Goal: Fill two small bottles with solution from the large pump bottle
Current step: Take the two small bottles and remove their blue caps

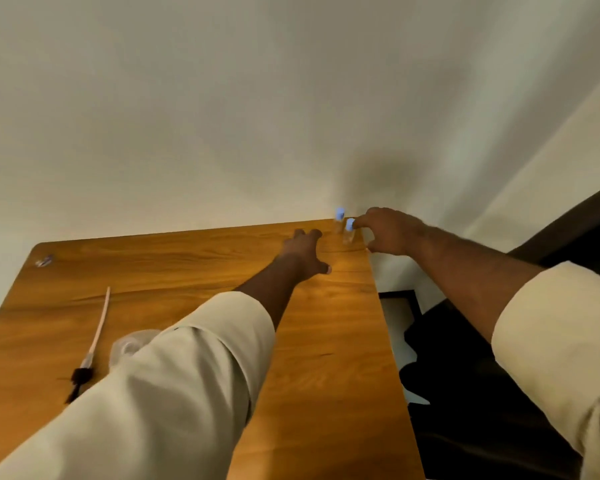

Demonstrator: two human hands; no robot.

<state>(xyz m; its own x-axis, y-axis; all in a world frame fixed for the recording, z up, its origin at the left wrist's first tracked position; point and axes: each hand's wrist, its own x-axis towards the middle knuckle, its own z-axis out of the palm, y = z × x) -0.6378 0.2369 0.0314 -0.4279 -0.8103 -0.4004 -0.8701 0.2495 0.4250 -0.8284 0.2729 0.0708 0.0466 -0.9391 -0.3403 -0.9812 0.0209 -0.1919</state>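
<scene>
1. Two small clear bottles with blue caps – one (349,232) nearer, one (338,220) behind – stand at the far right corner of the wooden bench (194,265).
2. Right hand (390,232) – fingers spread, fingertips at the nearer bottle's cap; grip unclear.
3. Left hand (303,254) open and empty, just left of the bottles.

Two small clear bottles with blue caps stand at the far right corner of the wooden table (326,323): one (338,220) nearest the far edge, the other (349,232) just beside it. One large clear bottle (129,344) shows partly near the left edge, one pump with its long tube (96,336) beside it, and one small blurred object (44,260) lies at the far left corner.
</scene>
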